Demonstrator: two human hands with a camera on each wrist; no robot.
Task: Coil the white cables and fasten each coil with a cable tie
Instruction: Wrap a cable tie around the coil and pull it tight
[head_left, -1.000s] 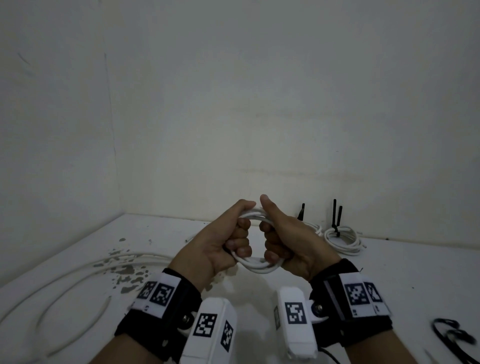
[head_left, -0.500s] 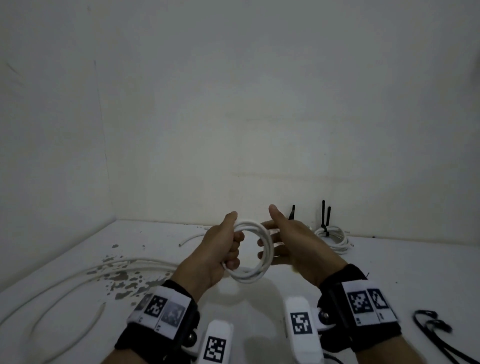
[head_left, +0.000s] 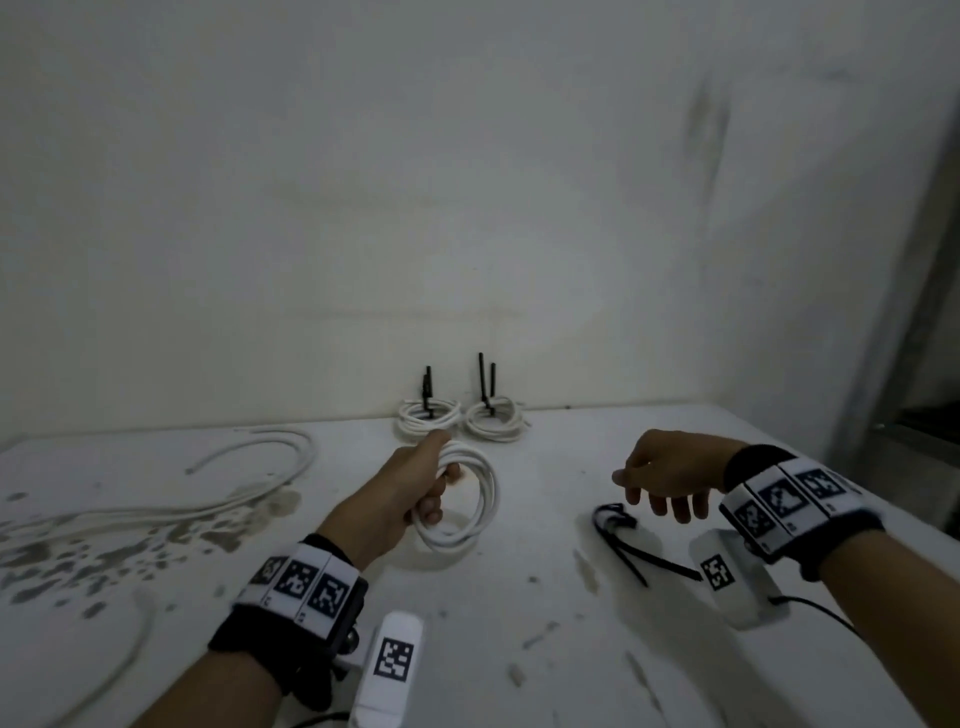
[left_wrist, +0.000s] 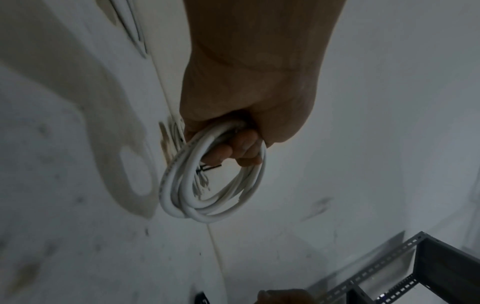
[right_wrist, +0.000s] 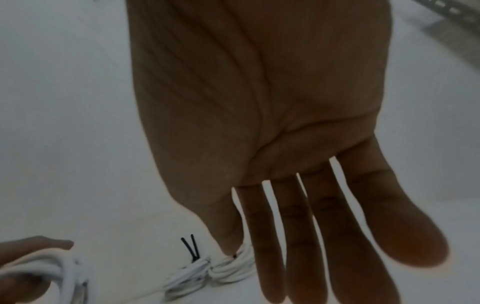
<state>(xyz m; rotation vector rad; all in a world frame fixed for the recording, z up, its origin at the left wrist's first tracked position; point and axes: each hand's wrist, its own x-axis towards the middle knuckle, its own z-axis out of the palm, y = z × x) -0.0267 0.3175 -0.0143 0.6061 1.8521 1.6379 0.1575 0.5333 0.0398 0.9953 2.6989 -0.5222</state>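
Seen from the head camera: left hand (head_left: 410, 493) curled round one side of a white cable coil (head_left: 470, 501), coil held upright above the white table (head_left: 519, 649), several loops bunched together and no tie visible on it. Right hand (head_left: 670, 478) well apart from the coil, off to its right, palm down, fingers loosely spread and holding nothing, hovering just above a bundle of black cable ties (head_left: 621, 530) lying on the table; touching or not, cannot tell.

Only in that view: two finished coils, left tied coil (head_left: 428, 418) and right tied coil (head_left: 493, 418), flat on the table at the foot of the back wall (head_left: 467, 208), side by side, each with black tie tails sticking up. Loose white cable (head_left: 249, 467) strewn over the stained left part of the table, well left of the held coil.

Left wrist camera, closer on the grip: fingers (left_wrist: 241, 148) wrapped through the coil (left_wrist: 207, 185), thumb side hidden, loops hanging below the fist, cut cable ends showing inside the ring. Added there and not from the head: a grey perforated metal rack (left_wrist: 415, 267) at lower right.

Right wrist camera: palm (right_wrist: 259, 92) flat, four fingers (right_wrist: 324, 236) straight and slightly parted, nothing between them. Beyond the fingertips, the tied coils (right_wrist: 207, 273) against the wall; at lower left, blurred, the other hand with its coil (right_wrist: 64, 273).
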